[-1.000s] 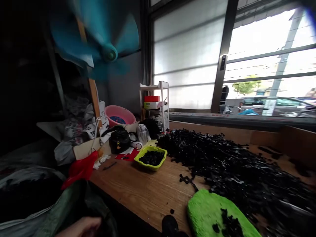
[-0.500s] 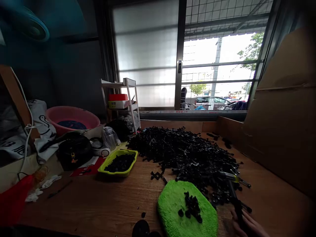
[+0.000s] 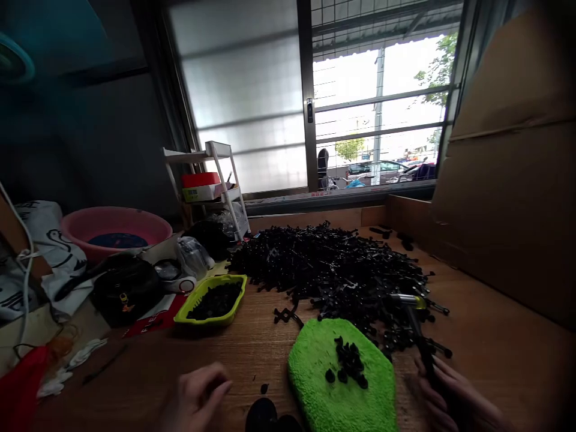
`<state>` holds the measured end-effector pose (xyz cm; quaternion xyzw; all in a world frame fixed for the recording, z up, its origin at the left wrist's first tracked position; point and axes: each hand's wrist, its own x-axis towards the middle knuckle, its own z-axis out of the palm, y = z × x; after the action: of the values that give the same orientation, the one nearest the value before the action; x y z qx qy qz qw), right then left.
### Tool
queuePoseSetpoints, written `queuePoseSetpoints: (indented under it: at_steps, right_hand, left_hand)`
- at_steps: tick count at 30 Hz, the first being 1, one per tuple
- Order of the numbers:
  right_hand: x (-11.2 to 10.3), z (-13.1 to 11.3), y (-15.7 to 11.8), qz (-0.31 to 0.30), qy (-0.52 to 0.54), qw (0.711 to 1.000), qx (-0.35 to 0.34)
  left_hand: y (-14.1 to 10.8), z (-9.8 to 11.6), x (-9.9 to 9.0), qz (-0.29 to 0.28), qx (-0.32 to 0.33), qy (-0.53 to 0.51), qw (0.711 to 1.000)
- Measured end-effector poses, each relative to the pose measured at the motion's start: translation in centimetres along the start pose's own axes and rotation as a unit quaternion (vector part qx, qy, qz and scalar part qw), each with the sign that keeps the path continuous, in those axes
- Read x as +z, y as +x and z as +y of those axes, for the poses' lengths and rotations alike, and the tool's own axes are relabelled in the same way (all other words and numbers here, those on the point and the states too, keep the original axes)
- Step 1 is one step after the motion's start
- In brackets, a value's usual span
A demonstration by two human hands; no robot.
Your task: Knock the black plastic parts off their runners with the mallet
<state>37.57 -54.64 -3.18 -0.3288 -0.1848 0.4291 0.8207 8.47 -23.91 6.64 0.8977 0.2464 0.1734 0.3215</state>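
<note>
Hands apart: the left hand point(image 3: 198, 393), empty, curls loosely above the tabletop's point(image 3: 243, 354) near edge, thumb and forefinger parted. Beyond it, a yellow-green plastic basket point(image 3: 210, 320) holds small black pieces. Rightward, a fuzzy green pad point(image 3: 342, 402) with rounded corners bears knobbly black bits point(image 3: 350, 362); glossy, spindly black parts point(image 3: 328, 264) heap towards the far edge. Near the right corner, the right hand point(image 3: 445, 390) grips the dark handle of a hammer point(image 3: 416, 324), its cylindrical head silver and yellow.

Here's the wooden bench point(image 3: 243, 354), and on it the green pad point(image 3: 324, 372) with small black pieces point(image 3: 350, 360) on top; behind the pad sprawls a heap of black parts point(image 3: 324, 264), and to its left sits a yellow basket point(image 3: 209, 321) of black bits!
</note>
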Motion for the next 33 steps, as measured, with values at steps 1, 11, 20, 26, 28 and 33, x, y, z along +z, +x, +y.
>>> queuePoseSetpoints:
  at_steps: [1, 11, 20, 26, 28, 33]
  right_hand:
    - [0.2, 0.0, -0.1, 0.002, -0.014, 1.000, -0.007]
    - [2.0, -0.4, -0.3, 0.031, -0.065, 0.997, -0.014]
    - [1.4, -0.5, 0.1, 0.006, -0.068, 0.997, -0.019]
    - [1.3, -0.4, 0.1, -0.018, -0.050, 0.998, -0.026]
    - [1.2, -0.4, 0.1, -0.027, -0.049, 0.998, -0.024]
    - [1.0, -0.4, 0.2, -0.031, -0.059, 0.997, -0.033]
  left_hand:
    - [1.1, 1.9, 1.5, 0.003, 0.034, -0.009, 0.999]
    - [5.2, 9.7, 12.6, -0.069, 0.196, -0.056, 0.977]
    - [5.9, 8.5, 13.0, -0.099, 0.183, -0.019, 0.978]
    - [6.7, 9.4, 11.9, -0.078, 0.139, -0.091, 0.983]
    - [8.1, 10.1, 11.7, -0.090, 0.168, -0.109, 0.976]
    - [11.4, 11.1, 11.9, -0.202, 0.253, -0.084, 0.942]
